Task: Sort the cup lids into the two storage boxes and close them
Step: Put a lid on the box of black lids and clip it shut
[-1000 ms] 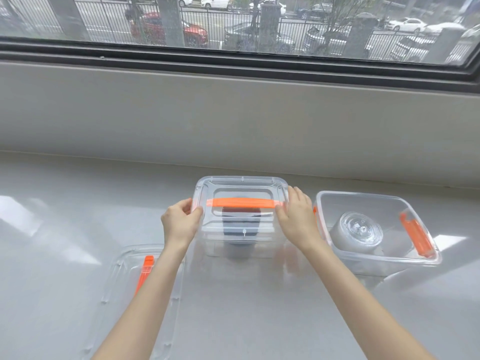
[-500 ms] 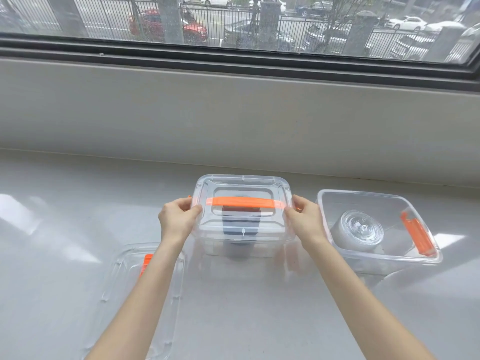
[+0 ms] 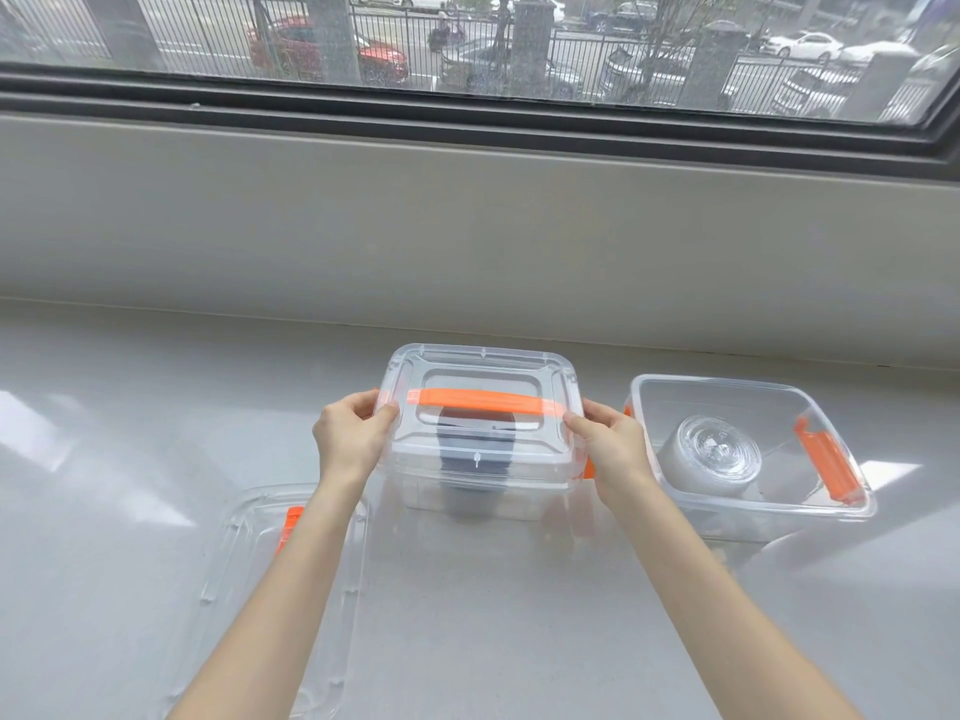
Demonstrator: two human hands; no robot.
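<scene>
Clear lidded box (image 3: 478, 459) between hands (image 3: 353, 439)

Two bare forearms in shot, no sleeves, nothing worn at either wrist, left hand (image 3: 349, 440) and right hand (image 3: 612, 445) ringless on the fingers that show, nails short.

The clear, glossy plastic storage box with a lid (image 3: 478, 439) carries a matt orange plastic handle (image 3: 483, 400). The open clear plastic box (image 3: 748, 449) looks equally shiny. The pale grey countertop (image 3: 130, 433) is smooth and glossy, mirroring window light.
</scene>
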